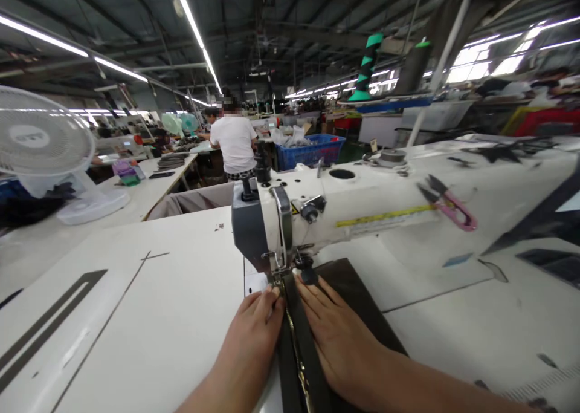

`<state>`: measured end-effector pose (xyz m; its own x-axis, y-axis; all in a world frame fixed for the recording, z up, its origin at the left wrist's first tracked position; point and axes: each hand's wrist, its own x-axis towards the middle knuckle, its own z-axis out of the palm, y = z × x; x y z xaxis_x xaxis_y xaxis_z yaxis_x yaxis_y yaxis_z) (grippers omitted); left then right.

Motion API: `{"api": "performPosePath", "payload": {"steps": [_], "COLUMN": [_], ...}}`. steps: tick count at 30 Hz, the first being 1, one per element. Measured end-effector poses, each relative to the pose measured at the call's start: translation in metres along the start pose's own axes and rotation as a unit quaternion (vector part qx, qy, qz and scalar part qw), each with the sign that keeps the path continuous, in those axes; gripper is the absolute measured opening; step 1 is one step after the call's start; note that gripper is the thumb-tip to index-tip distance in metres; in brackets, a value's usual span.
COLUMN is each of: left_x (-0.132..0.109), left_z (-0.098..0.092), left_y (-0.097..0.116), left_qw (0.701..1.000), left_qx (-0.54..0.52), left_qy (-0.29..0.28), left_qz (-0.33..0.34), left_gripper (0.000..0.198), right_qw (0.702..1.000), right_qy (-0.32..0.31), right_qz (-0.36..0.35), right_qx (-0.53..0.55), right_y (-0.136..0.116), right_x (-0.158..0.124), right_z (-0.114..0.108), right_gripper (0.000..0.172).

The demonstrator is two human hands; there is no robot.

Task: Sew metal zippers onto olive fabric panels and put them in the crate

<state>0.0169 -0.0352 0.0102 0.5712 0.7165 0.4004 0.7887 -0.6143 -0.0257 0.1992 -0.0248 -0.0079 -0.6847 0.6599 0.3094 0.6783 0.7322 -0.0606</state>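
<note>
A dark fabric piece (357, 292) with a gold-toothed zipper (298, 355) along it lies under the presser foot of a white sewing machine (362, 201). Close to the needle, my left hand (254, 334) has its thumb and fingers closed on the left edge of the fabric. My right hand (338, 334) lies flat on the cloth right of the zipper, its fingers stretched toward the foot. The fingertips of that hand are partly hidden by a dark round part of the machine.
Pink-handled thread snips (453, 204) rest on the machine arm beside a yellow tape measure (385, 215). Dark fabric strips (45, 316) lie on the white table at left. A white fan (45, 141), a blue crate (310, 151) and a person (234, 141) in white stand beyond.
</note>
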Motion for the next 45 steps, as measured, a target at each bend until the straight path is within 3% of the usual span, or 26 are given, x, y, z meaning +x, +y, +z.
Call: {"api": "performPosePath", "payload": {"steps": [10, 15, 19, 24, 27, 35, 45], "left_x": [0.012, 0.012, 0.0, -0.008, -0.009, -0.024, -0.009], "left_z": [-0.005, -0.005, -0.008, -0.009, -0.008, -0.008, -0.01], "left_y": [-0.003, -0.006, 0.0, 0.005, 0.008, 0.027, 0.02], "left_qw": [0.999, 0.999, 0.999, 0.998, 0.998, 0.999, 0.996], "left_qx": [-0.02, -0.02, -0.03, -0.046, -0.052, -0.013, -0.015], "left_qy": [-0.01, -0.014, -0.009, -0.006, 0.01, 0.049, 0.092], "left_qz": [-0.026, -0.03, -0.025, -0.033, -0.038, -0.016, 0.011], "left_gripper": [0.017, 0.016, 0.026, 0.029, 0.026, 0.023, 0.017], "right_qw": [1.0, 0.998, 0.99, 0.963, 0.955, 0.961, 0.952], "right_qy": [0.009, 0.017, 0.084, 0.229, 0.25, 0.194, 0.251], "right_qz": [-0.008, -0.006, -0.046, -0.134, -0.156, -0.194, -0.174], "right_qx": [0.016, 0.067, 0.102, 0.037, -0.019, -0.023, -0.004], "right_y": [0.009, 0.014, 0.004, -0.018, -0.029, -0.038, -0.029], "right_x": [0.009, 0.02, 0.0, -0.033, -0.036, -0.036, -0.026], "right_z": [0.008, -0.004, -0.014, 0.0, 0.003, -0.008, 0.001], "right_gripper": [0.047, 0.044, 0.038, 0.013, 0.019, 0.03, 0.031]}}
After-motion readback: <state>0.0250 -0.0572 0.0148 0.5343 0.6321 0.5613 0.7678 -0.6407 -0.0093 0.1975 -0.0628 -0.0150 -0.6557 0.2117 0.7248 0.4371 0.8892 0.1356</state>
